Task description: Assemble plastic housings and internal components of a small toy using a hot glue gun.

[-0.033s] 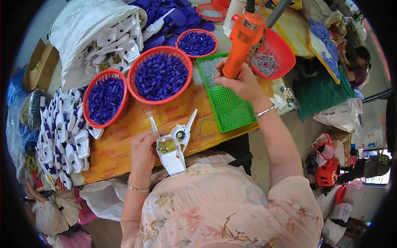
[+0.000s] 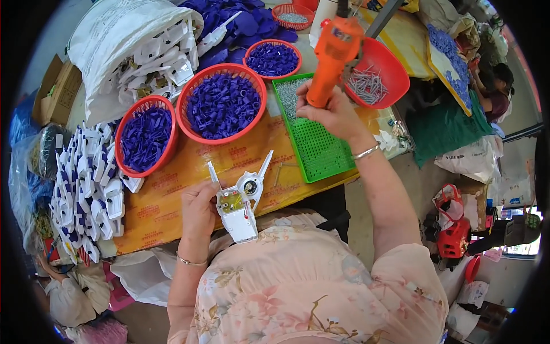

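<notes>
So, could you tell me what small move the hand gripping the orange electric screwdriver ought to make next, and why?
Probably bring the orange electric screwdriver down and across to the open white plastic casing. The right hand holds the tool raised above the green perforated tray, well apart from the casing, which the left hand steadies at the table edge with its circuit board exposed.

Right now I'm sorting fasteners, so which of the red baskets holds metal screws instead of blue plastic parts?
The red basket at the far right, just behind the orange screwdriver in the right hand. It holds grey screws; the other large red baskets hold blue pieces.
</notes>
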